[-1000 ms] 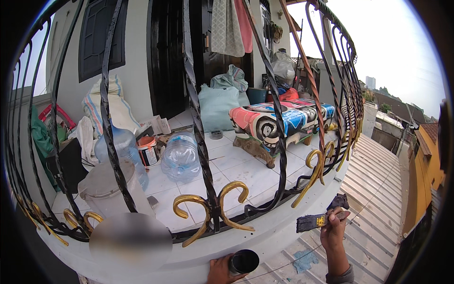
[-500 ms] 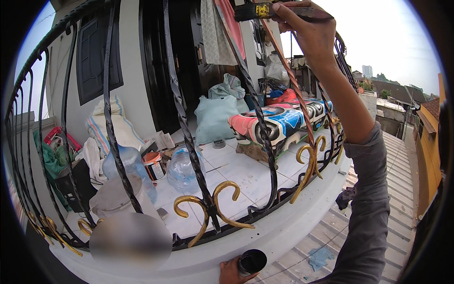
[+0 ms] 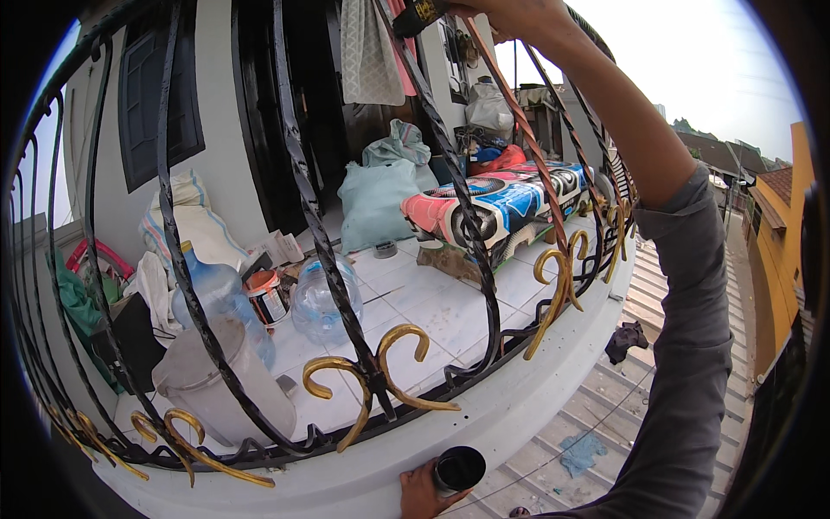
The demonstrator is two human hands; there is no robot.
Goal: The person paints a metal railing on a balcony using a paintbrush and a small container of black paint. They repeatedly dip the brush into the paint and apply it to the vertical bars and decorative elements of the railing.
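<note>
My right hand [image 3: 526, 21] is raised at the upper edge, closed on a paintbrush. The dark bristle end of the paintbrush [image 3: 418, 16] lies against a black twisted railing bar [image 3: 441, 121]; much of its handle is hidden by my hand or out of view. Just right of that bar stands a reddish-brown twisted bar [image 3: 524, 130]. Low in the view, my left hand [image 3: 422, 493] is wrapped round a dark cup [image 3: 460, 470] with black liquid inside, beside the white ledge [image 3: 363, 481] below the railing.
Gold scrolls [image 3: 408, 334] decorate the railing's foot. Behind it are a lidded grey bucket [image 3: 216, 381], clear water jugs [image 3: 324, 303], a paint can [image 3: 266, 296], bulging bags [image 3: 376, 203] and a colourful printed box [image 3: 501, 203]. Corrugated roofing [image 3: 596, 415] with a blue rag lies below right.
My right hand has brought the paintbrush left, onto the black bar. The view has shifted a little; my left hand still holds the cup.
</note>
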